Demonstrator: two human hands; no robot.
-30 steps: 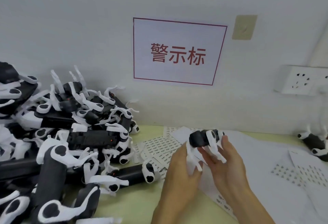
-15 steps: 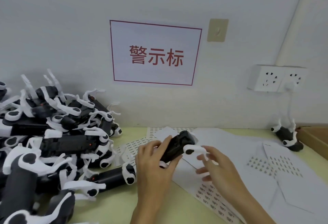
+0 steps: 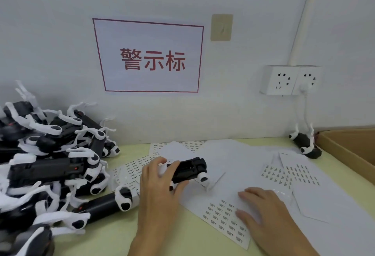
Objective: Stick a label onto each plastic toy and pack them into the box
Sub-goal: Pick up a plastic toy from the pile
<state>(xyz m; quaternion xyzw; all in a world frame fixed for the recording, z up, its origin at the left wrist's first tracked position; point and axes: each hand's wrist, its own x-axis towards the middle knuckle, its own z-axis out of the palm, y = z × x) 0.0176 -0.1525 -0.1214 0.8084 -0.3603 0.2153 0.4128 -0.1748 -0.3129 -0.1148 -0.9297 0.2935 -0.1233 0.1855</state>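
My left hand (image 3: 160, 186) grips a black and white plastic toy (image 3: 188, 169) just above the table, near the middle of the view. My right hand (image 3: 261, 209) lies lower right on a white label sheet (image 3: 221, 217), its fingers bent onto the paper beside rows of small printed labels. Whether a label is between its fingertips cannot be told. A cardboard box (image 3: 349, 150) shows its corner at the right edge.
A large pile of the same toys (image 3: 50, 164) fills the left side. One more toy (image 3: 304, 142) stands by the box under a wall socket (image 3: 290, 80) with a cable. More label sheets (image 3: 292, 174) cover the yellow-green table (image 3: 105, 235).
My right hand left the toy and dropped down to the right onto the label sheet. My left hand lowered the toy and turned it flatter. The view swung to the right.
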